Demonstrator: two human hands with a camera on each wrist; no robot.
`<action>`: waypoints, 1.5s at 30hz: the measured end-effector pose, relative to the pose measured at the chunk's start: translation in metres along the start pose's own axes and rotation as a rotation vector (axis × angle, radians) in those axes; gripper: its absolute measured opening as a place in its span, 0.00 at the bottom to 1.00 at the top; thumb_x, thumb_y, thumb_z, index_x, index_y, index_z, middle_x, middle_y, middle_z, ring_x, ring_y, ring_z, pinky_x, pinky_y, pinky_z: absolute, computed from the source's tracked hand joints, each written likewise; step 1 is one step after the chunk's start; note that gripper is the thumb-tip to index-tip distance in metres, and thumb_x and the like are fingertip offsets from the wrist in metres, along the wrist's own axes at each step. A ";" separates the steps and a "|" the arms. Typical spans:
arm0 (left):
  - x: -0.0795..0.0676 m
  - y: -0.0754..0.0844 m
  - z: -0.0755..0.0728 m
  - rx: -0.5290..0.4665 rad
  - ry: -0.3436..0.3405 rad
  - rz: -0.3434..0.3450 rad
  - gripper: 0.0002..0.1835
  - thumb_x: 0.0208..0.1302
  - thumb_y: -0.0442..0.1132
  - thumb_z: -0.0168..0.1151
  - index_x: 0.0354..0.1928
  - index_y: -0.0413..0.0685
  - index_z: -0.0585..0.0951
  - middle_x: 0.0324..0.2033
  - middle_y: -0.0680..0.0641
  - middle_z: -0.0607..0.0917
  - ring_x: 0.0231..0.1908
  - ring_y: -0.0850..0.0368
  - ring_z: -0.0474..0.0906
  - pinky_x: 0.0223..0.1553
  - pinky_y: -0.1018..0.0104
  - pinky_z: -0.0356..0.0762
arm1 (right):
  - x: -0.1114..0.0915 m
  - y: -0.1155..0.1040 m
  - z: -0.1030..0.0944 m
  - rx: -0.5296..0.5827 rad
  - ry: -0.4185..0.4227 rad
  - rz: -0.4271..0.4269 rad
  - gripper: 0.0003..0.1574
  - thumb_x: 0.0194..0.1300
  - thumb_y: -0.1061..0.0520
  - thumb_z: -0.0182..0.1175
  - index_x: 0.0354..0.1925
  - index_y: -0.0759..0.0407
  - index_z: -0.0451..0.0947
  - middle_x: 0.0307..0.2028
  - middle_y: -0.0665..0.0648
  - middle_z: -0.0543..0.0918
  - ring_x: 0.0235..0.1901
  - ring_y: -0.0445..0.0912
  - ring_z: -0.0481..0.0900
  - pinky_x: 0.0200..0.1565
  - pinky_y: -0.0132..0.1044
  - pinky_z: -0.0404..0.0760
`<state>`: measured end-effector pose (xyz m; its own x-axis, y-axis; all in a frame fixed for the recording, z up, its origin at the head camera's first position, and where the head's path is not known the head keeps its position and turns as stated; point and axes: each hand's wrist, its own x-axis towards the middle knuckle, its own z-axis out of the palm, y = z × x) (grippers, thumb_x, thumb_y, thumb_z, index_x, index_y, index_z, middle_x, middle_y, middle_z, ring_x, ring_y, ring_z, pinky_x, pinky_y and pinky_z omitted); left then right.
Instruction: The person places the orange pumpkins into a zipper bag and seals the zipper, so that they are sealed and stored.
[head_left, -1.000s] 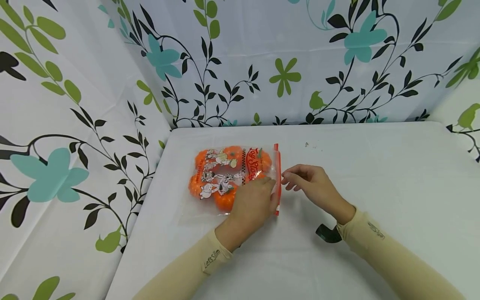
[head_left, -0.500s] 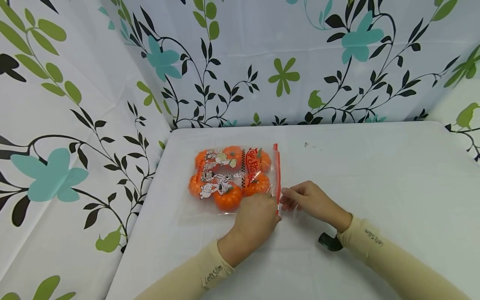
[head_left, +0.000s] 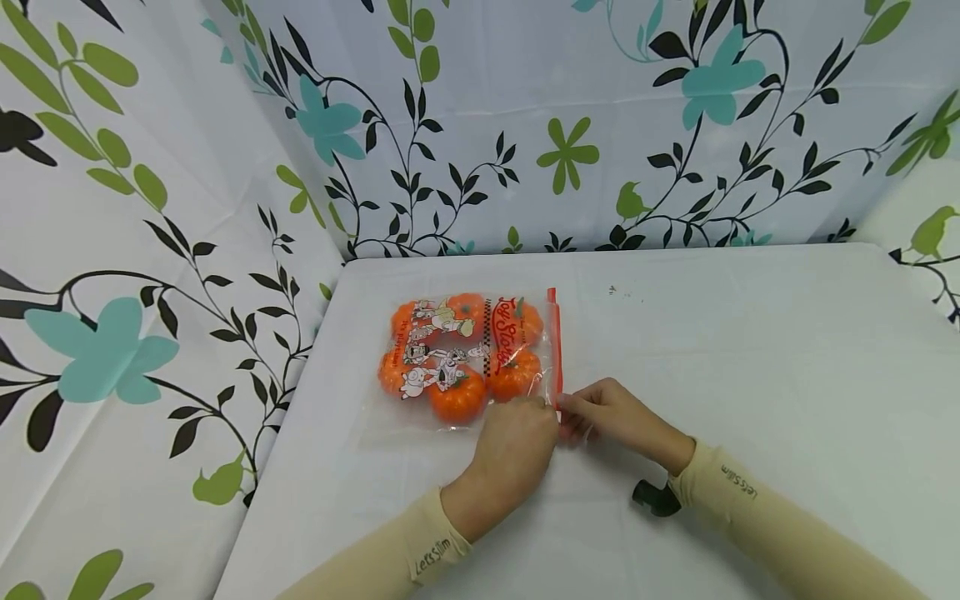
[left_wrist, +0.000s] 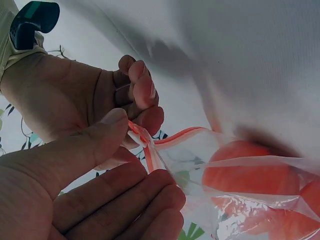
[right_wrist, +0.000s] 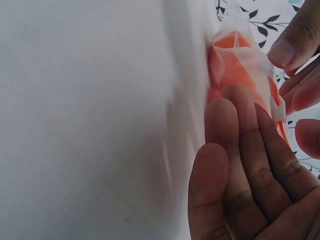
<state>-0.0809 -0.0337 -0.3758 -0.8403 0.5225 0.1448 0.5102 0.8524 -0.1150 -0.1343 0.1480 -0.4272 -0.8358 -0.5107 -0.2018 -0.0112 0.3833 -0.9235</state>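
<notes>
A clear slider zip bag (head_left: 480, 342) printed with red lettering and cartoon figures lies on the white table. Several small orange pumpkins (head_left: 457, 396) are inside it. Along its right side runs a red zip strip (head_left: 555, 342), with a white slider (right_wrist: 278, 109) showing in the right wrist view. My left hand (head_left: 517, 442) pinches the bag's near right corner between thumb and fingers. Facing it from the right, my right hand (head_left: 622, 421) is at the same corner. Its fingers (right_wrist: 222, 122) are fairly straight, and its thumb stands apart from them beside the zip.
The white table (head_left: 735, 358) extends to the right of the bag. Patterned cloth (head_left: 465, 100) with leaves and flowers hangs behind and on the left. A dark wrist device (head_left: 656, 497) sits under my right wrist.
Both hands have moved toward me along the zip strip to its near corner. The right hand has come in closer to the left. The bag has hardly shifted.
</notes>
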 end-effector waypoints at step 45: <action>-0.007 0.004 0.021 0.187 0.297 0.151 0.12 0.62 0.48 0.72 0.28 0.47 0.89 0.19 0.52 0.82 0.18 0.61 0.76 0.16 0.71 0.72 | 0.002 -0.002 0.007 0.215 -0.094 0.071 0.21 0.75 0.55 0.51 0.33 0.66 0.84 0.22 0.55 0.82 0.23 0.46 0.79 0.28 0.38 0.83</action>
<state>-0.0771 -0.0345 -0.3982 -0.6547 0.6489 0.3876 0.5585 0.7608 -0.3304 -0.1317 0.1407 -0.4281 -0.7754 -0.5616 -0.2887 0.1714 0.2529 -0.9522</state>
